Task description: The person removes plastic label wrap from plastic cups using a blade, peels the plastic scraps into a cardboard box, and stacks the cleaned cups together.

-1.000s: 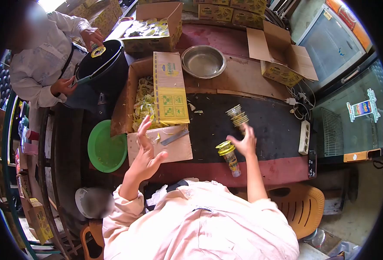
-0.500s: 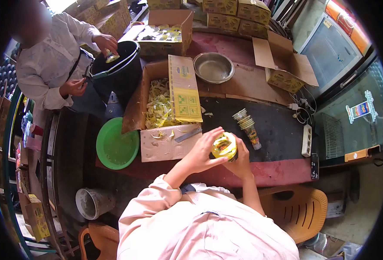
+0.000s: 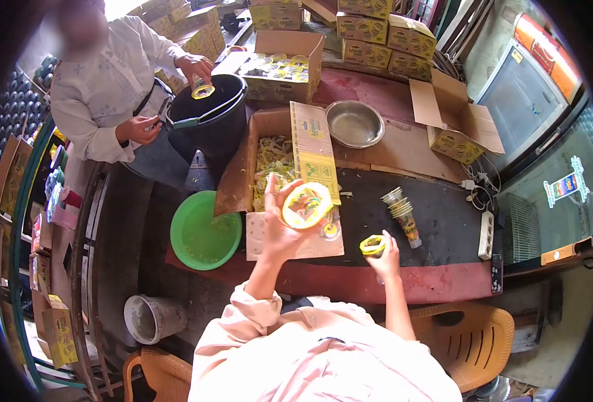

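My left hand (image 3: 279,234) is raised over the cardboard flap, its fingers around a yellow-rimmed plastic cup (image 3: 328,216). This cup's wide mouth faces up toward me, and printing shows on its side. Lower and to the right, my right hand (image 3: 388,259) grips a second yellow-rimmed cup (image 3: 371,246), smaller in view; its lower part is hidden by the fingers. Beyond my right hand, a stack of nested printed cups (image 3: 403,216) lies on its side on the dark tabletop (image 3: 367,201).
An open carton (image 3: 314,144) with yellow scraps stands ahead, beside a green basin (image 3: 206,231). Farther back are a metal bowl (image 3: 355,124) and a carton of lidded cups (image 3: 279,84). At left, a co-worker holds a cup over a black bucket (image 3: 209,117). A power strip (image 3: 487,234) lies right.
My hands were together around one yellow-rimmed bundle; now they are apart, each with a cup. My left hand has moved left and my right hand slightly right. The view has shifted.
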The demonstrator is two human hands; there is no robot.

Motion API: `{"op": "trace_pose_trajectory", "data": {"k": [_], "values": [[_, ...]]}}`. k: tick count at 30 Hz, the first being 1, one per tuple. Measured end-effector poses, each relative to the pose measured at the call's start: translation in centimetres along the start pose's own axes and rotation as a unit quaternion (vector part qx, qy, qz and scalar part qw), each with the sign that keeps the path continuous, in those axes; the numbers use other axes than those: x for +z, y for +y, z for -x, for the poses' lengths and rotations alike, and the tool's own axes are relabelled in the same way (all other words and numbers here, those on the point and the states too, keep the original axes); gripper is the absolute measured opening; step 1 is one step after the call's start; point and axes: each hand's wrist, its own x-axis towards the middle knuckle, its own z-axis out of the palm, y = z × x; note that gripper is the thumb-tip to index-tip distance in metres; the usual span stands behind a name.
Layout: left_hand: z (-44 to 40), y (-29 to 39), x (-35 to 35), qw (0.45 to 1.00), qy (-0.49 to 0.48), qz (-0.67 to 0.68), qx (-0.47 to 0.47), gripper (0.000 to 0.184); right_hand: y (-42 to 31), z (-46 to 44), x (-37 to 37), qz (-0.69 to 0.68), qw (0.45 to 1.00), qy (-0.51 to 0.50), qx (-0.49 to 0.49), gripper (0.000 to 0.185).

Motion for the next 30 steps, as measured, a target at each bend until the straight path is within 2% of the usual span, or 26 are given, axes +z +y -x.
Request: {"op": "trace_pose_trajectory", "data": {"k": [1,6,8,9,10,11,13,15,18,20,21,24,25,26,28,30], "values": [[-0.4,0.1,-0.9,0.998,0.004,0.062,-0.026,0.106,0.4,-0.5,0.6,0.013,1.0,-0.014,0.022,0.084],[-1.6,1.1,-4.1,0.998,-0.009,-0.041,0.057,0.111,2.1,-1.4,2.6,0.042,0.997,-0.034,0.062,0.105],[-1.9,0.7,-5.5,0.987,-0.024,-0.129,0.089,0.112,-0.5,-2.0,1.9,0.125,0.992,0.021,0.021,0.095],[-2.0,1.0,-5.9,0.984,-0.031,-0.15,0.091,0.112,-2.1,-3.2,1.5,0.018,0.996,0.081,-0.043,0.076],[-2.3,1.1,-6.3,0.977,-0.039,-0.184,0.103,0.112,-7.0,-4.2,-0.1,-0.078,0.987,0.115,-0.076,0.054],[-2.5,0.9,-6.7,0.969,-0.047,-0.216,0.113,0.113,-11.6,-5.0,-1.6,-0.122,0.981,0.126,-0.079,0.042],[-2.7,0.3,-7.3,0.957,-0.058,-0.256,0.126,0.112,-19.3,-5.9,-3.3,-0.162,0.965,0.136,-0.153,0.037],[-2.8,0.1,-7.5,0.946,-0.065,-0.28,0.146,0.112,-23.7,-6.9,-2.7,-0.196,0.949,0.098,-0.225,0.038],[-2.9,-0.4,-7.9,0.936,-0.075,-0.297,0.175,0.112,-27.2,-8.2,-1.0,-0.062,0.953,0.058,-0.292,0.033],[-3.2,-0.3,-8.2,0.925,-0.078,-0.312,0.2,0.113,-27.5,-8.3,-0.2,-0.066,0.95,0.053,-0.3,0.026],[-3.3,0.1,-8.2,0.925,-0.077,-0.305,0.215,0.099,-27.6,-8.4,0.1,-0.067,0.949,0.05,-0.304,0.023],[-4.4,0.1,-9.1,0.965,-0.168,-0.159,0.125,0.092,-27.3,-8.8,0.8,-0.032,0.909,0.033,-0.414,0.012],[-4.8,0.1,-9.3,0.968,-0.199,-0.124,0.085,0.084,-27.4,-8.9,1.0,-0.028,0.91,0.032,-0.411,0.01],[-5.4,0.3,-9.6,0.956,-0.219,-0.163,0.107,0.069,-27.6,-9.1,1.0,-0.004,0.911,0.031,-0.412,0.011],[-6.0,0.0,-9.7,0.944,-0.277,-0.166,0.064,0.05,-27.9,-9.5,1.2,0.041,0.91,0.028,-0.412,0.012],[-6.3,0.5,-9.7,0.943,-0.272,-0.189,0.044,0.043,-27.9,-10.2,1.5,0.125,0.891,0.019,-0.436,0.013]]}}
